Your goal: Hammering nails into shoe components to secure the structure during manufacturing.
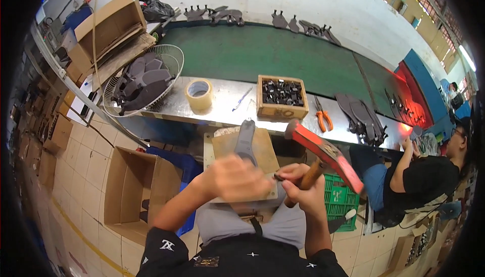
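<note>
My right hand [305,186] is closed round the wooden handle of a hammer [331,153] with a red head, which slants up and across to the right. Its thumb and forefinger also pinch a small dark piece [278,177]. Smeared by motion, my left hand [237,178] is over the near end of a dark grey, sole-shaped part [246,140]; its fingers cannot be made out. Under that part lies a wooden board [265,145] on a pale plate [208,150] in front of my lap.
A wooden box of small black pieces [282,115], orange pliers [323,118], a tape roll [198,95] and a pen [242,99] lie along the metal bench. Grey parts fill a wire basket [177,55]. Beyond runs a green belt [227,49]. A co-worker [424,181] sits at right.
</note>
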A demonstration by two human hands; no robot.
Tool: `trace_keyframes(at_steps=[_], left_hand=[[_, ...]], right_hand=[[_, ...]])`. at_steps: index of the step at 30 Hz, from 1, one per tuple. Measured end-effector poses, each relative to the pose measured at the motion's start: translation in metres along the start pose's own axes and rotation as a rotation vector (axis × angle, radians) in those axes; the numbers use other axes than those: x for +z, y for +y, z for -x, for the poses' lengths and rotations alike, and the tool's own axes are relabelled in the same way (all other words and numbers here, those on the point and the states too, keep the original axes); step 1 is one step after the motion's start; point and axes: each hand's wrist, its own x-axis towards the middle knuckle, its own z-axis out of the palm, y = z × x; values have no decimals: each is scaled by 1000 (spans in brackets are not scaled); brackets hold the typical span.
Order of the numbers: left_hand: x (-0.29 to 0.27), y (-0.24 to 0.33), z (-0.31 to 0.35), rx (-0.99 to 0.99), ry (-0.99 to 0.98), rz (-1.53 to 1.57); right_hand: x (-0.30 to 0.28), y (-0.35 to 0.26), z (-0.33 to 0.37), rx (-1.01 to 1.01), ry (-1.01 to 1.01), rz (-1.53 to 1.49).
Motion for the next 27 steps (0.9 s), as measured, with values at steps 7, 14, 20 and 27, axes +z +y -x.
trace_keyframes(at_steps=[7, 14, 20, 27], left_hand=[[103, -69, 83, -1078, -33, 384], [93, -38, 80, -1199, -56, 527], [89, -25, 96, -1200, 13, 473], [79, -19, 90, -1251, -15, 546]], right_hand=[[-9, 74, -101, -22, -7, 379], [-11, 104, -122, -41, -115, 516], [1, 96, -102, -255, -203, 703], [1, 93, -104, -324, -271, 841]])
